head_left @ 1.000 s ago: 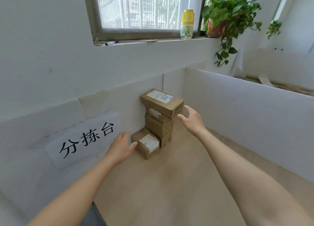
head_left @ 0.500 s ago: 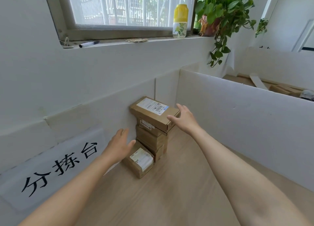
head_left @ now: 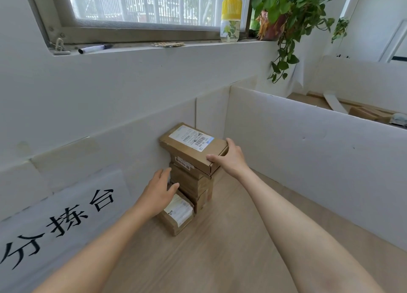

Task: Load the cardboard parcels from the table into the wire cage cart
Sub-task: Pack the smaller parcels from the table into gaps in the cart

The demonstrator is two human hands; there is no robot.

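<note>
While the right hand [head_left: 231, 159] clamps thumb and fingers on the top parcel [head_left: 189, 146], sitting crooked atop the stack [head_left: 191, 183], and the left hand [head_left: 158, 192] hovers loose-fingered just left of the stack, I reckon pickup's starting and next needs a steady two-handed lift.

Front seemingly open; white walls [head_left: 286, 138] hem parcels [head_left: 187, 180].

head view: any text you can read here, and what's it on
"分拣台": white sign on the left wall panel.
Top parcel shipping label: barcode and print, too blurred to read.
Sticker on the parcel beneath: unreadable.
Low parcel label: too small to read.
</note>
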